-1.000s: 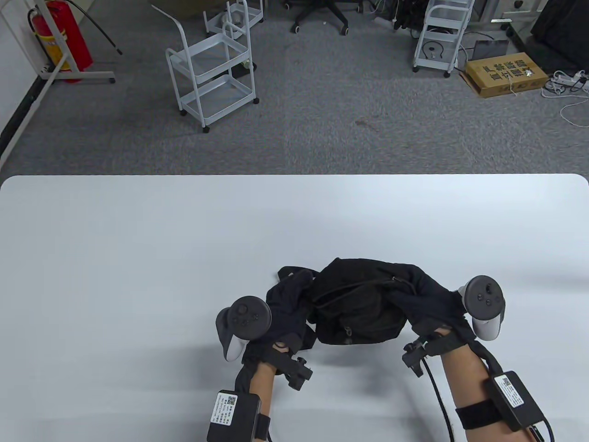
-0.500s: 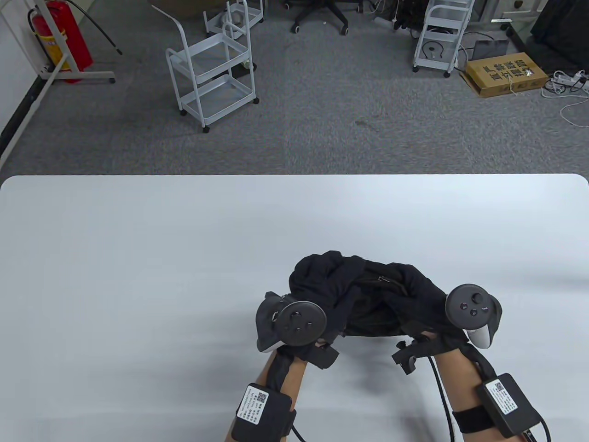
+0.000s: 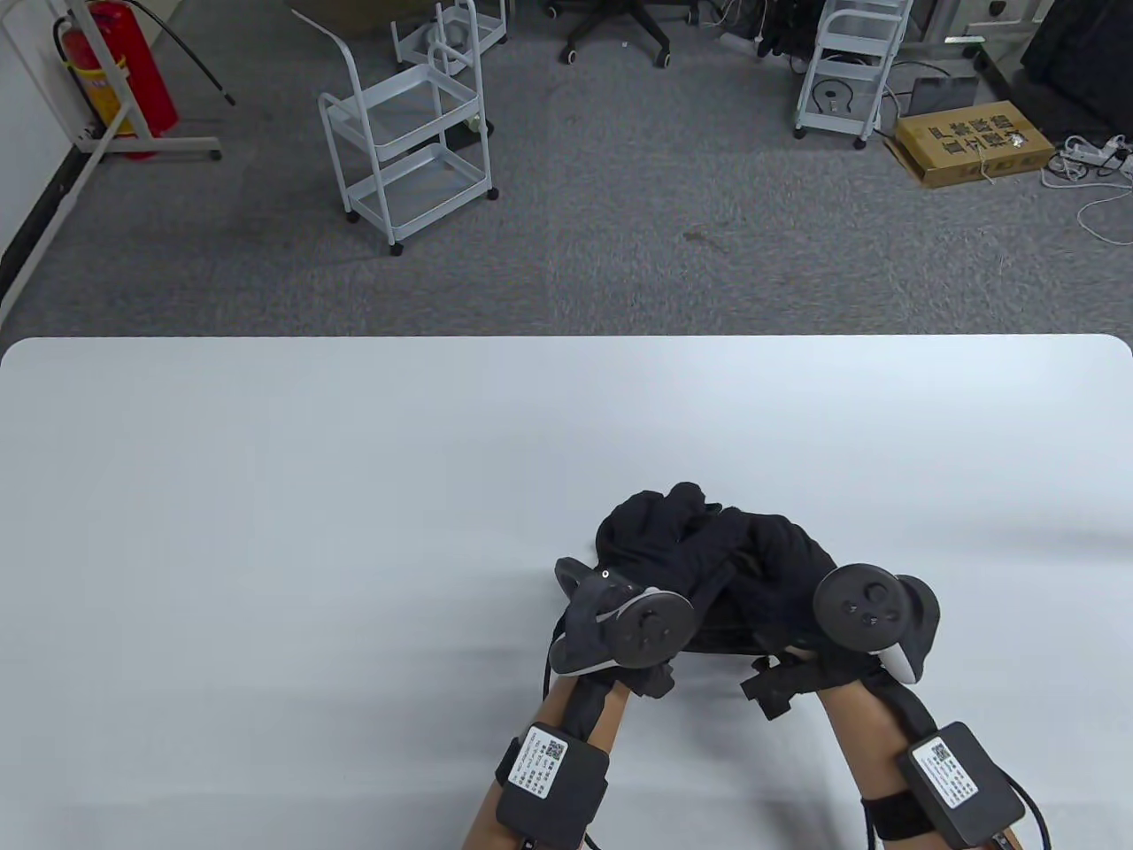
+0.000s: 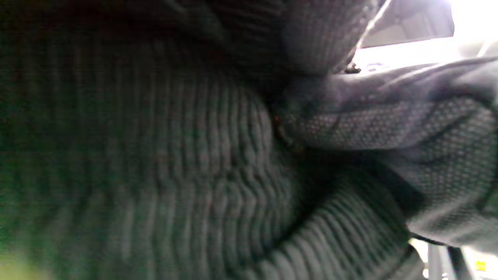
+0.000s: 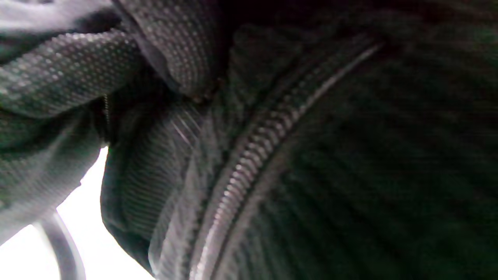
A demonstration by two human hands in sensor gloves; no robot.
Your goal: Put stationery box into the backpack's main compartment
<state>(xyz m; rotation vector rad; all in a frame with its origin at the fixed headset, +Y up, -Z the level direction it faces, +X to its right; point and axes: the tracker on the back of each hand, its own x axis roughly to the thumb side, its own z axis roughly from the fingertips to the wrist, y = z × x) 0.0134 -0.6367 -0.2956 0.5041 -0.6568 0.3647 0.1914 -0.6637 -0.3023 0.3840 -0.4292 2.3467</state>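
Black backpack bunched near table's near edge, right of centre. Left hand and right hand pressed against its two flanks, gloved fingers buried in fabric; clenched or merely pressing, cannot tell. Zipper visible close up in right wrist view. Stationery box not visible anywhere; possibly inside. Risk: squeezing collapses main opening, or box slides into wrong pocket, unseen.

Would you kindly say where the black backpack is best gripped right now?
Probably at its two near side edges, one hand from each side, as the left hand and right hand do: the backpack lies limp and bunched on the table.
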